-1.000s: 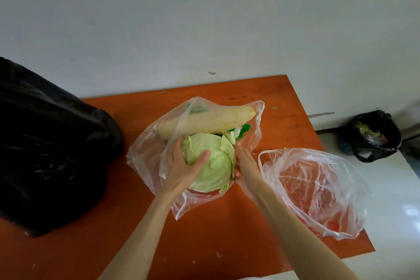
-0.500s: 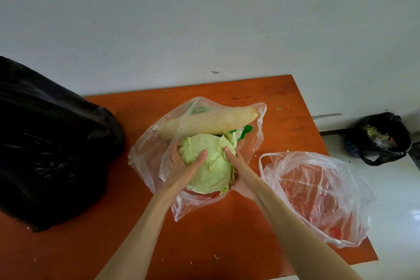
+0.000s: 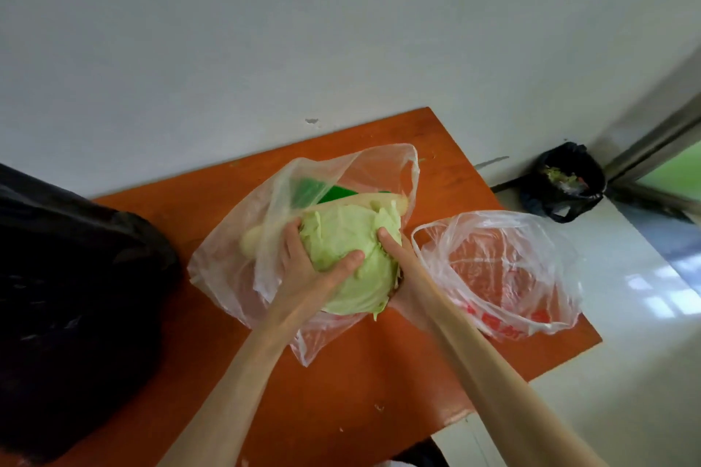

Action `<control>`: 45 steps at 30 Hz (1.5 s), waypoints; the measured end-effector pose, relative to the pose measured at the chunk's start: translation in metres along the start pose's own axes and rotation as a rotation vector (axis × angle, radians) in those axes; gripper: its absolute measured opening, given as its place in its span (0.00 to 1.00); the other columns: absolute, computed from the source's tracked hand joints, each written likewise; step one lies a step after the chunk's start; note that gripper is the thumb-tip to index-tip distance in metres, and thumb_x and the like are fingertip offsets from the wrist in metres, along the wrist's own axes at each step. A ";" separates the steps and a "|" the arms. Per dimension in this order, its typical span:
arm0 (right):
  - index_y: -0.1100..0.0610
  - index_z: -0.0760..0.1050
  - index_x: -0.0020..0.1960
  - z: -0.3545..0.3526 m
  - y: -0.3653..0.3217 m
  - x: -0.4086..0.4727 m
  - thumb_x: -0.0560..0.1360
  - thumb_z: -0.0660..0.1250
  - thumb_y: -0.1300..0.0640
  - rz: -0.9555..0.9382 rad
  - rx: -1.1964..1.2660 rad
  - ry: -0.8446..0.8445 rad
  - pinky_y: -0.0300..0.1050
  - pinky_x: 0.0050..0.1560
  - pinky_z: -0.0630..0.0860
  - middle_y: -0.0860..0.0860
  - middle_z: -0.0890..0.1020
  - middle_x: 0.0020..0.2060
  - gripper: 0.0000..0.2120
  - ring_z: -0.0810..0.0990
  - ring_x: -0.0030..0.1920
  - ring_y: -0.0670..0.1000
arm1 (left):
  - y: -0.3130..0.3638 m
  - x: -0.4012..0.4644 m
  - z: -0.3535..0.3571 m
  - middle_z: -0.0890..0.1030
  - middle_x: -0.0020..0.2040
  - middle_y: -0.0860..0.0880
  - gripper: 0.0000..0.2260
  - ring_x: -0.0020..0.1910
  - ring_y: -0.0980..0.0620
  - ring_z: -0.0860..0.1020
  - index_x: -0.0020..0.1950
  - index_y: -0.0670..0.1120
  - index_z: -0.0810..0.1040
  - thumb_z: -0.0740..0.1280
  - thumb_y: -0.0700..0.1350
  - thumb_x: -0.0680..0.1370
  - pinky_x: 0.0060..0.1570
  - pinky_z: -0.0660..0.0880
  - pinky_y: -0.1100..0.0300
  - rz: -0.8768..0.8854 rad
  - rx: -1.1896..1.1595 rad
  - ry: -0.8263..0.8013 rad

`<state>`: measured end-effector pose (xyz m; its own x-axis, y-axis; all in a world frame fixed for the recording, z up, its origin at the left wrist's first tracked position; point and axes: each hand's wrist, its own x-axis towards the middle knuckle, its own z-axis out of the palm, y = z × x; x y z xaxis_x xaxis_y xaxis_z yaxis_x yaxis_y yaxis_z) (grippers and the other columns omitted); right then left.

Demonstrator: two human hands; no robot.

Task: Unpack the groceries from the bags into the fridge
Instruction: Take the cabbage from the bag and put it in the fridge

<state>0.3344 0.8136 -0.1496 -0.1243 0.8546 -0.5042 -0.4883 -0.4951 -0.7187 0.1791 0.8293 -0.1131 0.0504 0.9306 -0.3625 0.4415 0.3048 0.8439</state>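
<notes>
A pale green cabbage [image 3: 354, 239] is held up above the mouth of a clear plastic bag [image 3: 235, 262] on the orange table [image 3: 341, 402]. My left hand [image 3: 311, 269] grips its left side, thumb across the front. On the right side my right hand [image 3: 402, 277] grips it, fingers wrapped under it. Behind the cabbage a long white radish [image 3: 252, 237] and something green [image 3: 326, 191] stay in the bag. A second clear bag [image 3: 504, 269] with red print lies to the right.
A large black bag [image 3: 68, 296] fills the table's left side. On the floor at the right stands a small black rubbish bag [image 3: 561, 182] near a door frame. A white wall runs behind the table. The table's right edge is close to the second bag.
Both hands closed round the cabbage and lifted it up out of the bag. The bag's rim has risen with it. The view swung to the right.
</notes>
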 end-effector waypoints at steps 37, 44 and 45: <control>0.43 0.63 0.69 -0.249 -0.012 -0.677 0.60 0.77 0.41 -1.152 -0.001 0.904 0.54 0.57 0.77 0.49 0.77 0.62 0.42 0.77 0.61 0.53 | 0.208 -0.493 0.387 0.52 0.72 0.60 0.52 0.71 0.54 0.58 0.74 0.57 0.47 0.69 0.67 0.55 0.69 0.64 0.48 1.045 -0.203 -0.990; 0.46 0.58 0.73 -0.318 0.014 -0.805 0.58 0.78 0.42 -1.276 0.010 1.176 0.47 0.52 0.78 0.48 0.76 0.64 0.49 0.77 0.62 0.51 | 0.223 -0.609 0.504 0.52 0.70 0.60 0.48 0.71 0.55 0.57 0.69 0.63 0.47 0.67 0.68 0.56 0.68 0.64 0.54 1.196 -0.253 -1.243; 0.45 0.57 0.73 -0.329 0.017 -0.821 0.59 0.78 0.41 -1.278 -0.007 1.215 0.47 0.54 0.78 0.48 0.75 0.65 0.49 0.76 0.62 0.51 | 0.224 -0.623 0.522 0.51 0.70 0.61 0.48 0.71 0.55 0.56 0.69 0.63 0.46 0.67 0.68 0.56 0.68 0.63 0.55 1.200 -0.260 -1.287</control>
<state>0.7126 0.0519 0.0949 0.9539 0.0849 0.2879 0.2464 0.3258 -0.9128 0.7144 0.2117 0.0955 0.8662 -0.0479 0.4974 -0.4951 -0.2176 0.8411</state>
